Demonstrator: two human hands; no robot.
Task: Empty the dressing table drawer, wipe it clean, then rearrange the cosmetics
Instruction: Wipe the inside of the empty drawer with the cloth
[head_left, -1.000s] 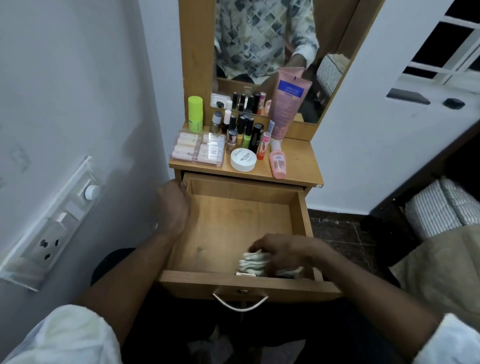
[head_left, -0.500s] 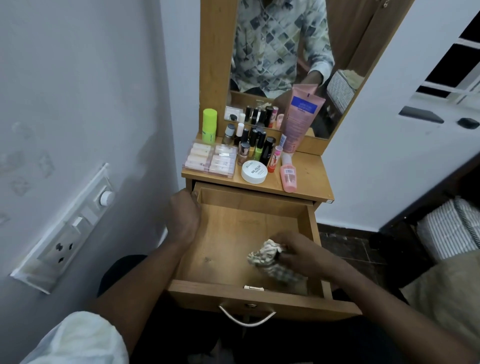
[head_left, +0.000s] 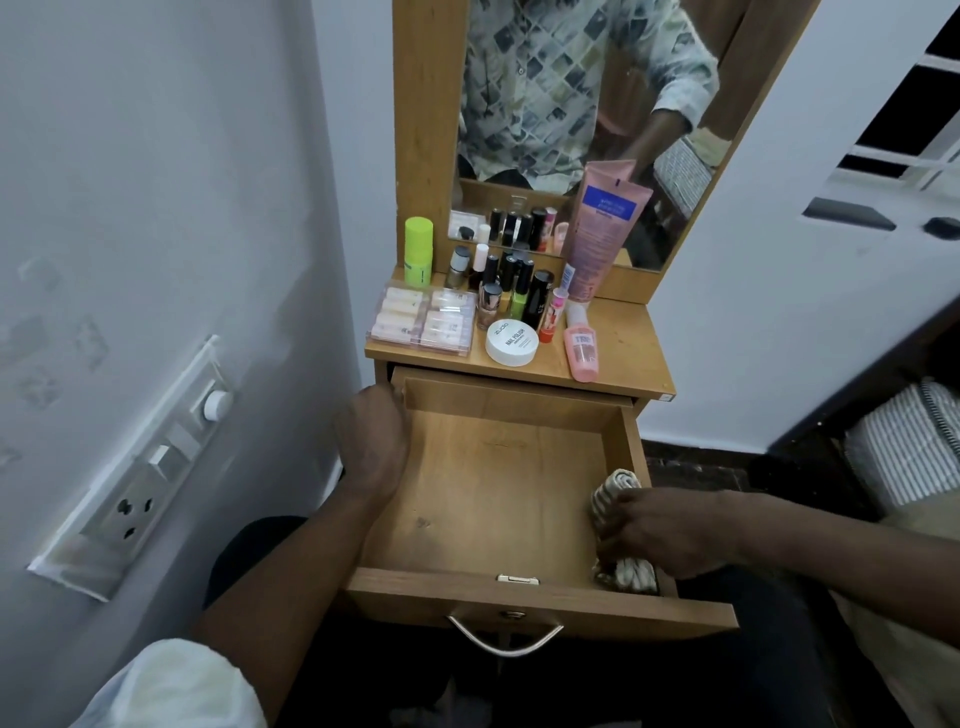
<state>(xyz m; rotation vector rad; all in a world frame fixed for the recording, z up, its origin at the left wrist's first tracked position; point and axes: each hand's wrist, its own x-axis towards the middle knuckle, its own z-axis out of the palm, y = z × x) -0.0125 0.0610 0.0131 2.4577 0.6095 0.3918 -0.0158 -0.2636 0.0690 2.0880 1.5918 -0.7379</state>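
Head cam: cloth (head_left: 618, 484) in drawer (head_left: 498, 493), front-R corner.

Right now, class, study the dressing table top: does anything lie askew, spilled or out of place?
One thing: the small pink bottle lies on its side near the front edge of the top, while the other bottles stand upright. The pink tube leans on the mirror. No spill shows.

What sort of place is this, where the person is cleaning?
Probably a bedroom or dressing corner in a home: a wooden dressing table with a mirror above it, nail polish bottles and a pink tube on top, and what looks like striped bedding at the right.
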